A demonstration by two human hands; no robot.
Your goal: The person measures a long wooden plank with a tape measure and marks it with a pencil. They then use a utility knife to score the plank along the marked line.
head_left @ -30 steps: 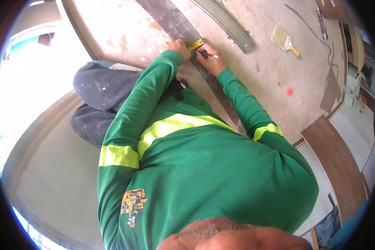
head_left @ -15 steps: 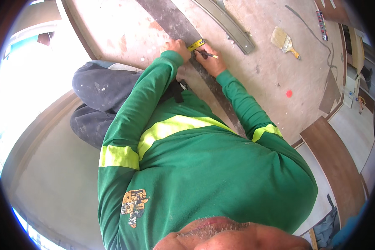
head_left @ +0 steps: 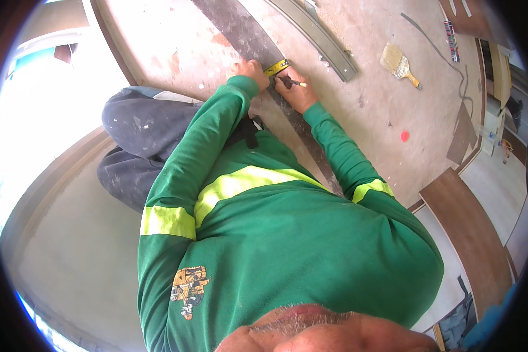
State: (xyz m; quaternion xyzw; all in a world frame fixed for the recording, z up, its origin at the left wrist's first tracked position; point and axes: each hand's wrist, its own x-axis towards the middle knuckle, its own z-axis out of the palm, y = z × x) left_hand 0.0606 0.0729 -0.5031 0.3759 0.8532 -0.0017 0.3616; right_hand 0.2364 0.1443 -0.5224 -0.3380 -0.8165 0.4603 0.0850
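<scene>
A long dark plank [head_left: 240, 29] runs from the far side down between my arms. Across it lies the yellow blade of a tape measure [head_left: 277, 67]. My left hand [head_left: 252, 71] is closed around the tape's left end, at the plank's left edge; the rest of the tape is hidden under it. In my right hand [head_left: 299, 92], the fingers pinch a thin dark pencil [head_left: 294, 81] with a pale end. That hand rests at the plank's right edge, close to the tape's right end. The pencil's tip is too small to make out.
Right of the plank lies a grey-green metal profile [head_left: 317, 38]. Further right are a wide paintbrush [head_left: 400, 61], a grey cord [head_left: 434, 41] and a printed tube [head_left: 451, 41] on the dusty floor. Brown panels [head_left: 469, 229] lie at the right, and a raised ledge [head_left: 70, 234] is at the left.
The whole view has shifted slightly. Both hands keep their places on the tape measure and the pencil.
</scene>
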